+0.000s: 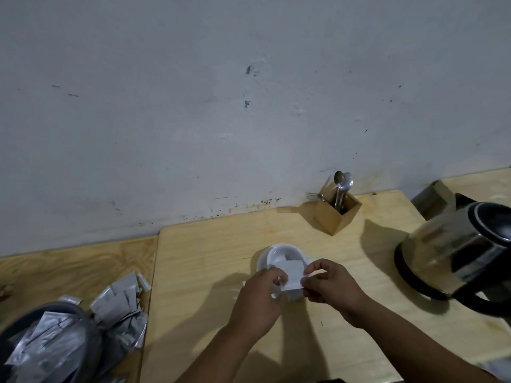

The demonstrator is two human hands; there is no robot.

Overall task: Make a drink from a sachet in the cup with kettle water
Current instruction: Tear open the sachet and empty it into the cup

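My left hand (pixel 260 297) and right hand (pixel 331 286) meet over the near side of the cup (pixel 284 257), both forearms reaching in from the lower edge. Between them I hold a white sachet (pixel 293 275): the left fingers (pixel 278 275) pinch its left edge, the right fingers (pixel 312 268) pinch its right edge near the top. The sachet stands roughly upright, its top corner just over the cup's rim. The cup sits on a saucer (pixel 261 262) on the pale wooden worktop (pixel 207 258). To the right, well apart, stands the glass kettle (pixel 453 255) with a black lid. At the back by the wall (pixel 193 106), a wooden box (pixel 331 214) holds spoons (pixel 341 183) and a fork. At far left, a pile of silver sachets (pixel 119 302) spills beside a dark bin (pixel 49 346). The wall is grey-white and scuffed.
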